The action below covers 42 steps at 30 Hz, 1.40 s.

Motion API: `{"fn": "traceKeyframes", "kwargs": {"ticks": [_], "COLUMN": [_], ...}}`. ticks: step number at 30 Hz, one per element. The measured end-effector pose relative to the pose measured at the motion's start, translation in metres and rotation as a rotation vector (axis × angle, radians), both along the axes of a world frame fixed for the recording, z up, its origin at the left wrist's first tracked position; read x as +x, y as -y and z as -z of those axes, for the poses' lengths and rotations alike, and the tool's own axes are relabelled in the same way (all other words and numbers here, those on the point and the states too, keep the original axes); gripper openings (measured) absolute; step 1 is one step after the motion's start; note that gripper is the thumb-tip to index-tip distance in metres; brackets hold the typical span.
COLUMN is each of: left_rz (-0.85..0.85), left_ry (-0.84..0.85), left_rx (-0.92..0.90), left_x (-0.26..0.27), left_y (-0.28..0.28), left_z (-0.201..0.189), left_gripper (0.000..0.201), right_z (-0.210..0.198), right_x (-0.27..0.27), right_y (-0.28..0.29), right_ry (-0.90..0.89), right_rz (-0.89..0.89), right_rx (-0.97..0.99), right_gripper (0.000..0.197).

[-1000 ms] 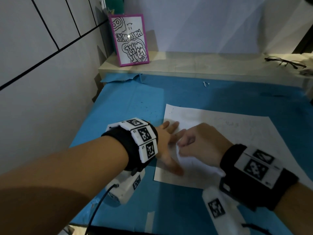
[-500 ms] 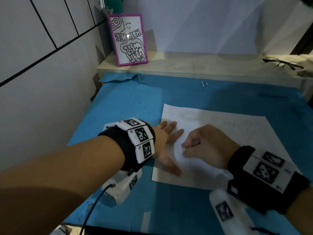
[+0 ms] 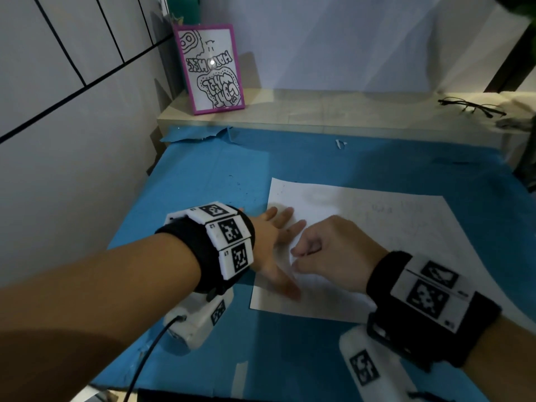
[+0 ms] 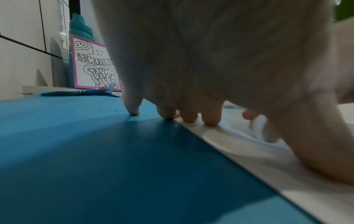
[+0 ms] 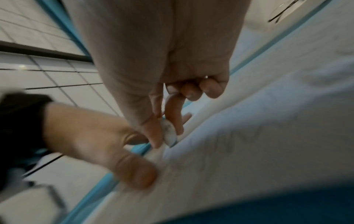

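Observation:
A white paper sheet [image 3: 391, 227] with faint pencil marks lies on the blue mat [image 3: 319, 163]. My left hand [image 3: 282, 248] lies flat on the sheet's left edge with fingers spread, pressing it down; in the left wrist view its fingertips [image 4: 210, 119] touch both paper and mat. My right hand [image 3: 298, 256] sits just right of it, with fingers curled. In the right wrist view its thumb and forefinger pinch a small white eraser [image 5: 169, 133] against the paper [image 5: 249, 151]. From the head camera the eraser is hidden under the hand.
A pink-framed drawing [image 3: 210, 68] leans on the wooden ledge [image 3: 333, 111] at the back left, with a teal bottle [image 3: 185, 10] behind it. Black glasses [image 3: 471, 107] lie on the ledge's right end. A tiled wall [image 3: 72, 126] borders the mat on the left.
My right hand slid a little to the right over the paper, then came back toward the left hand's fingers. The left hand has stayed pressed on the sheet.

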<state>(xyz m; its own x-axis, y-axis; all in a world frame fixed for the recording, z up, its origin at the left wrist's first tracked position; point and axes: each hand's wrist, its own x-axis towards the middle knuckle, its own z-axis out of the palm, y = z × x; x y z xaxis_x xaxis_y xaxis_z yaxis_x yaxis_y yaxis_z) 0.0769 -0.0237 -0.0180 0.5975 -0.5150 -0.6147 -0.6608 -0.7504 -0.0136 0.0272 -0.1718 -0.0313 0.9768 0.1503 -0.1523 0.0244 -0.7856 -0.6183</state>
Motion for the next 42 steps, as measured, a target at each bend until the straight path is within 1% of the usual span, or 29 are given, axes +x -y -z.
{"fn": "traceKeyframes", "kwargs": {"ticks": [2,4,5,8,10,12,14,15,16,17,19,20,22,23,26,27,29,30,31,33,34,35,37,38,39,41,42], "left_rz": [-0.002,-0.011,-0.014,0.003,-0.006,-0.013,-0.014,-0.014,-0.012,-0.010,-0.014,-0.015,-0.017,-0.016,-0.011,-0.012,-0.013,-0.012,-0.011,-0.013,-0.016,-0.016,-0.018,-0.018,-0.017,-0.021,-0.024], "left_ry": [0.001,-0.009,-0.011,0.000,-0.011,-0.023,-0.017,-0.013,-0.016,-0.023,-0.037,-0.040,-0.039,-0.039,-0.043,-0.042,-0.036,-0.034,-0.034,-0.039,-0.041,-0.040,-0.037,-0.036,-0.036,-0.042,-0.043], "left_rx": [0.004,0.003,-0.006,-0.016,-0.017,-0.010,-0.012,-0.014,-0.013,-0.013,-0.009,-0.006,-0.003,-0.002,0.005,0.005,0.003,0.004,0.005,0.005,0.004,0.002,-0.001,-0.002,-0.004,-0.006,-0.008], "left_x": [-0.001,0.000,0.001,0.001,0.002,0.003,0.004,0.004,0.004,0.004,0.005,0.006,0.006,0.006,0.006,0.006,0.005,0.004,0.004,0.004,0.004,0.005,0.005,0.005,0.005,0.005,0.005], "left_y": [0.001,0.001,0.000,0.000,0.001,-0.001,-0.002,-0.002,-0.002,-0.002,-0.002,-0.003,-0.003,-0.003,-0.002,-0.002,-0.003,-0.003,-0.003,-0.002,-0.002,-0.003,-0.003,-0.003,-0.002,-0.002,-0.002], "left_z": [-0.001,0.001,0.002,0.002,0.002,0.004,0.005,0.005,0.006,0.006,0.006,0.006,0.005,0.005,0.004,0.005,0.005,0.004,0.004,0.003,0.003,0.003,0.004,0.004,0.005,0.005,0.004], "left_gripper": [0.114,0.116,0.115,0.111,0.114,0.117,0.118,0.118,0.118,0.118,0.117,0.117,0.118,0.118,0.117,0.118,0.118,0.118,0.118,0.118,0.118,0.118,0.119,0.119,0.119,0.118,0.118], "right_z": [0.000,0.000,0.001,0.002,0.001,0.000,-0.001,-0.002,-0.002,-0.003,-0.003,-0.003,-0.004,-0.005,-0.006,-0.007,-0.007,-0.008,-0.008,-0.008,-0.009,-0.008,-0.009,-0.010,-0.010,-0.011,-0.012], "right_x": [0.001,0.004,0.003,-0.004,0.001,0.004,0.000,-0.004,-0.006,-0.006,-0.005,-0.005,-0.008,-0.008,-0.005,-0.006,-0.010,-0.010,-0.009,-0.005,-0.006,-0.007,-0.012,-0.012,-0.009,-0.005,-0.004], "right_y": [0.002,0.007,0.004,-0.009,-0.001,0.009,0.009,0.008,0.008,0.011,0.018,0.018,0.014,0.013,0.019,0.019,0.017,0.016,0.019,0.023,0.022,0.021,0.017,0.017,0.022,0.027,0.026], "right_ry": [-0.026,0.001,0.019,0.014,0.005,0.011,-0.027,-0.053,-0.069,-0.065,-0.032,-0.035,-0.089,-0.112,-0.102,-0.104,-0.186,-0.223,-0.223,-0.148,-0.131,-0.144,-0.234,-0.248,-0.227,-0.164,-0.164], "right_rz": [0.013,0.092,0.090,-0.023,0.033,0.110,0.021,-0.029,-0.037,-0.001,0.093,0.091,-0.005,-0.024,0.084,0.075,-0.012,-0.016,0.014,0.138,0.153,0.103,-0.026,-0.019,0.035,0.167,0.165], "right_rx": [0.024,0.021,0.023,0.062,0.055,0.035,0.009,0.002,0.001,0.009,0.040,0.039,-0.002,-0.013,0.034,0.037,0.022,0.028,0.039,0.102,0.114,0.091,0.044,0.036,0.050,0.109,0.112], "right_gripper": [0.004,0.006,0.005,0.008,0.008,0.014,0.017,0.014,0.008,0.004,0.004,0.004,0.002,0.004,0.005,0.003,0.008,0.010,0.009,0.010,0.012,0.013,0.010,0.007,0.005,0.009,0.012]}}
